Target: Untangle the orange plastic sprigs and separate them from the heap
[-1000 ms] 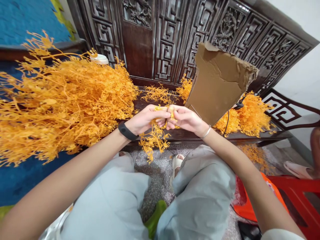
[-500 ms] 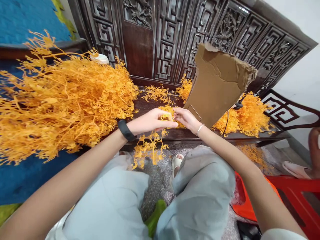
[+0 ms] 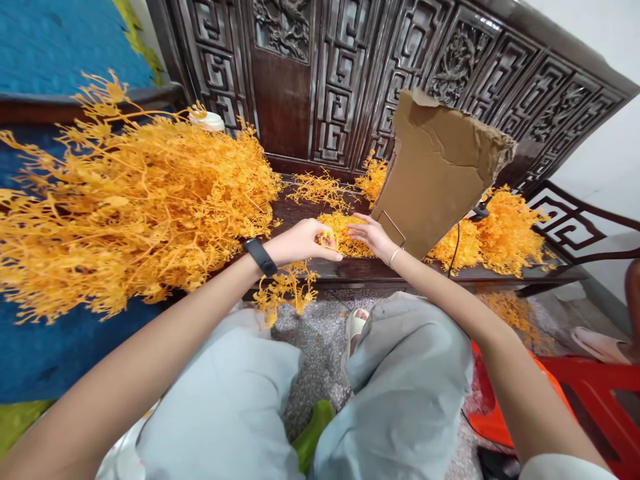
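Two hands at work, both over the dark wooden bench [image 3: 295, 212]. Orange sprays counted by grouping: one large heap [image 3: 165, 207] at left, one thin scatter [image 3: 320, 189] at the back, one low pile [image 3: 345, 232] between the hands, one mass [image 3: 507, 230] at right; individual stems too tangled to number. One cardboard sheet [image 3: 435, 177] leans just beyond the right hand [image 3: 376, 240]; one black wristband [image 3: 261, 257] on the left wrist, one thin bracelet [image 3: 395, 257] on the right. Left arm reaches forward, left hand [image 3: 305, 241] curled, thumb pointing right; its lower fingers appear to grip a hanging spray [image 3: 290, 288], dangling below the hand before the bench edge, exact hold hidden. Right arm angles inward, palm turned left, fingers extended and loose beside the low pile; contact unclear.
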`<state>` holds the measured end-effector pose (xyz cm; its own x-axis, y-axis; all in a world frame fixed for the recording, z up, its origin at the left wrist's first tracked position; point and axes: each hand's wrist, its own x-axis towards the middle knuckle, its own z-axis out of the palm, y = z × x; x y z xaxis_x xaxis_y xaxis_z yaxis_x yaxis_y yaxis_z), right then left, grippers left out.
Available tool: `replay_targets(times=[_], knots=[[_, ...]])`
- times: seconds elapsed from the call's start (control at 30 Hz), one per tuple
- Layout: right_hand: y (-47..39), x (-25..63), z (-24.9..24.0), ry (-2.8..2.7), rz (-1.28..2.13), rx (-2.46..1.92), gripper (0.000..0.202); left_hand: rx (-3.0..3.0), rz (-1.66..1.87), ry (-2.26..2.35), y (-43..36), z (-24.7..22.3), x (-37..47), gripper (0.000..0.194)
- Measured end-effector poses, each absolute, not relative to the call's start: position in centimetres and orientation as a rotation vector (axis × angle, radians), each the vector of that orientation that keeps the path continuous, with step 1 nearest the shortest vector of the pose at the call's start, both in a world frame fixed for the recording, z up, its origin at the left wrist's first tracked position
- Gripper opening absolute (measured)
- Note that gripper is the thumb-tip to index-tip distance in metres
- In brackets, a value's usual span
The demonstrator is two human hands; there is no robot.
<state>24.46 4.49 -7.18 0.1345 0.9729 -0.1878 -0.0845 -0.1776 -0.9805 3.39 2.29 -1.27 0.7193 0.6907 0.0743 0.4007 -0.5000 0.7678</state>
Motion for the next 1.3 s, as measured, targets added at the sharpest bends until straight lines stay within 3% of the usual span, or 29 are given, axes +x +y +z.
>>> replay_targets(times=[0.1,0.27,0.37,0.53,0.7,0.9,1.13,1.3], knots=[[3.0,22.7,-5.4,-1.216,1.302,-1.306,0.008,2.189,0.424,0.900,2.2,-1.2,3.3,0.025],[0.2,20.0,-2.8,-1.632,1.243,-1.217,0.049,2.324,0.371,0.983,2.1,-1.2,3.1,0.023],[-0.7,19.6,-2.4,-1.715,1.167,-1.287,0.058,2.399,0.414,1.052,2.1,-1.5,3.0,0.018],[-1.1,19.8,-2.2,-1.887,0.966,-1.267,0.046,2.453,0.401,1.044,1.9,-1.6,3.2,0.019],[-1.2,20.2,-1.5,-1.758,0.924,-1.171,0.024,2.335,0.498,0.912,2.0,-1.6,3.0,0.033],[-1.1,20.6,-0.9,-1.598,0.958,-1.058,0.022,2.152,0.567,0.785,2.2,-1.4,2.6,0.044],[-0.9,20.7,-1.1,-1.653,1.013,-0.992,0.027,2.125,0.788,0.752,2.0,-1.1,2.7,0.031],[-0.7,21.0,-1.1,-1.651,0.999,-1.013,0.017,2.068,0.950,0.726,2.1,-1.2,2.8,0.025]])
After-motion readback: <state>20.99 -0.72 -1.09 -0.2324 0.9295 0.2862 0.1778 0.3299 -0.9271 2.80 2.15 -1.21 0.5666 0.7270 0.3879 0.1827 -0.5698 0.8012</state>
